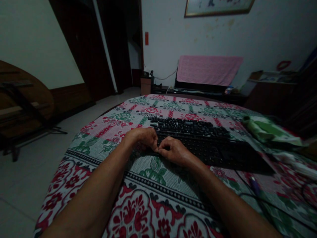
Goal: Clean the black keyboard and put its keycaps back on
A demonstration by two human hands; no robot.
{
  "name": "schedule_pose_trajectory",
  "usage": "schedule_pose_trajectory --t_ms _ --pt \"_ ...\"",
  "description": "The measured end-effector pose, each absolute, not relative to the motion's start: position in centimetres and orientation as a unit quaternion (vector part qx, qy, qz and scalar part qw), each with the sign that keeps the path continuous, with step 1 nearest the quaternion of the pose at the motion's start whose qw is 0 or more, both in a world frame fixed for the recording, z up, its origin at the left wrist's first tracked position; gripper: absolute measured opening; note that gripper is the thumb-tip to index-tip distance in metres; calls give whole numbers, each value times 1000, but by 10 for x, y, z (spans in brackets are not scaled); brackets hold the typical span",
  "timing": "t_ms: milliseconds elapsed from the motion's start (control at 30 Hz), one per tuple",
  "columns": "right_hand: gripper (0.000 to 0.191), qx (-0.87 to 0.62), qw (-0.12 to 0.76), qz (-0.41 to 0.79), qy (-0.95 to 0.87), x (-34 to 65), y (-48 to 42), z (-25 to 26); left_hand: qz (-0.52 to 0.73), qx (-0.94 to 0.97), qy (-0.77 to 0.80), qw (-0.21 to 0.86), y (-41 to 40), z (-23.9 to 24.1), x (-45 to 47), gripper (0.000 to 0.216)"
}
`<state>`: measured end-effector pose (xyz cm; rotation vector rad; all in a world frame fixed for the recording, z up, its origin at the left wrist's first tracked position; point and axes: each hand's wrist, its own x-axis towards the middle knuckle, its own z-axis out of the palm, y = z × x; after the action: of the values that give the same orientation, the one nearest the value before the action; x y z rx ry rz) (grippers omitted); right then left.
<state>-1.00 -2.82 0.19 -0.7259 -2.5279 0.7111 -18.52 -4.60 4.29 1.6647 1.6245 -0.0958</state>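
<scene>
Left hand (146, 136): narrow pinch, mid-frame; I can't tell on what.
Right hand (176, 151): narrow pinch beside it, contents hidden from me.
Keyboard (203, 151): centre to right of frame, at my fingertips.
Black keys (190, 127): heaped along its upper edge.

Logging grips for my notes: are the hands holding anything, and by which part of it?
It cannot be told: the left hand and right hand meet at the near left end of the black keyboard, but anything pinched there is too dark to tell.
</scene>
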Motion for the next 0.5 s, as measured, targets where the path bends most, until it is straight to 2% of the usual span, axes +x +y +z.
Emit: schedule_pose_trajectory --t_ms 133,500 --pt "11 -257 206 250 -911 -10 -29 3 -21 657 610 442 -47 43 -189 28" --pt "10 -262 204 239 -913 -9 -29 3 -8 652 600 464 -48 43 -191 27"
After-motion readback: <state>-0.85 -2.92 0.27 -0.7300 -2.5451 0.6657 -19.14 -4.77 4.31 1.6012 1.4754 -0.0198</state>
